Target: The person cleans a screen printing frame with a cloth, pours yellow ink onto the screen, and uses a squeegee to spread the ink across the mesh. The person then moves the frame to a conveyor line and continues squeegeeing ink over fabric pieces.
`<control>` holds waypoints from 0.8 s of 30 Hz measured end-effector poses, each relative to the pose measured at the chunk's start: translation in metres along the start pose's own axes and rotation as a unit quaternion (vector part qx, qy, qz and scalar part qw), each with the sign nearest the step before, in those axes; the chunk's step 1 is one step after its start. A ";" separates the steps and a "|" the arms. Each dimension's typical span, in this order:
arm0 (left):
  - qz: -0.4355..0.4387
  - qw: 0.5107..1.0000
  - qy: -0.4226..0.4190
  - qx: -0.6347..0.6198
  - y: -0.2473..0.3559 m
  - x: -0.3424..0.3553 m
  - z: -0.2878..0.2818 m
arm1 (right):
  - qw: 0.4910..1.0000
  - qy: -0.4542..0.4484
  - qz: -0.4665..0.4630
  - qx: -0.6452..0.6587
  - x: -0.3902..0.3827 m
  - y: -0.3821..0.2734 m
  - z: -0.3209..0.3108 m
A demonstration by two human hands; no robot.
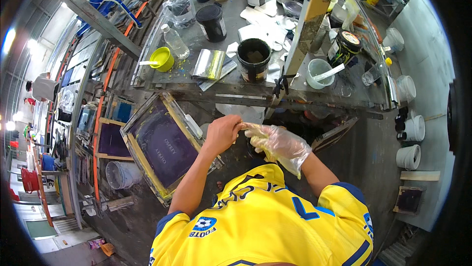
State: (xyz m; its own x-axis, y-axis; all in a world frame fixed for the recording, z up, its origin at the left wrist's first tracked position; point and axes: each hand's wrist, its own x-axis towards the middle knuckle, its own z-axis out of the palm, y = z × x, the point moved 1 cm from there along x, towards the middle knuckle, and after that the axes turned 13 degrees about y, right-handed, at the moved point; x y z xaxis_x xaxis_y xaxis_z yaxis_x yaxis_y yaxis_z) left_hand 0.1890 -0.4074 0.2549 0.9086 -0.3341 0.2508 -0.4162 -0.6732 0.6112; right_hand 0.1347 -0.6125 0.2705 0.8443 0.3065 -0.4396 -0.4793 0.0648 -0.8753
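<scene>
Clear plastic glove covers the right grip; left grip is bare and looks clamped on the glove's finger end, so the glove sits directly to the right of that pinch, its loose cuff hanging toward the yellow shirt. Right grip: fingers yellowish through the film, partly curled; can't tell if they're closed on anything. Just left of the left forearm, a wood-framed screen leans at a tilt, dark mesh up. Beyond both hands, the counter carries a black tub near its front edge, a silver block left of it, then a yellow cup and clear bottle. Right of the metal post: translucent tub, pale stick across its rim.
</scene>
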 end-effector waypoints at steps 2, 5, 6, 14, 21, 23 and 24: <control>0.006 1.000 0.028 -0.007 -0.007 -0.007 0.008 | 0.999 -0.019 -0.008 -0.041 -0.003 0.004 0.001; -0.039 0.997 0.059 0.004 -0.019 -0.015 0.015 | 1.000 -0.014 0.016 0.017 0.005 0.022 -0.008; -0.065 0.993 0.089 -0.044 -0.029 -0.012 0.013 | 0.994 0.007 0.059 0.087 0.008 0.023 -0.014; -0.201 0.947 0.065 -0.243 -0.039 0.006 0.005 | 0.954 0.033 -0.031 0.295 -0.016 0.013 -0.021; -0.119 0.961 -0.050 -0.243 0.008 0.013 0.026 | 0.912 0.000 -0.070 0.404 -0.019 0.014 -0.015; -0.101 0.975 -0.090 -0.177 0.007 0.014 0.026 | 0.915 0.008 -0.080 0.395 -0.014 0.026 -0.019; -0.112 0.974 -0.082 -0.179 0.011 0.013 0.025 | 0.905 -0.020 -0.056 0.422 -0.014 0.029 -0.023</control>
State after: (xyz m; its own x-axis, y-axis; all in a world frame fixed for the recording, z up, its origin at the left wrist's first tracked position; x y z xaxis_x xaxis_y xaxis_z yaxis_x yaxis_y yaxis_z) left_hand 0.1949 -0.4356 0.2459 0.9452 -0.3256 -0.0236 -0.1427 -0.4771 0.8672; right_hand 0.1145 -0.6365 0.2472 0.8977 0.2858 -0.3353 -0.4176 0.7945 -0.4409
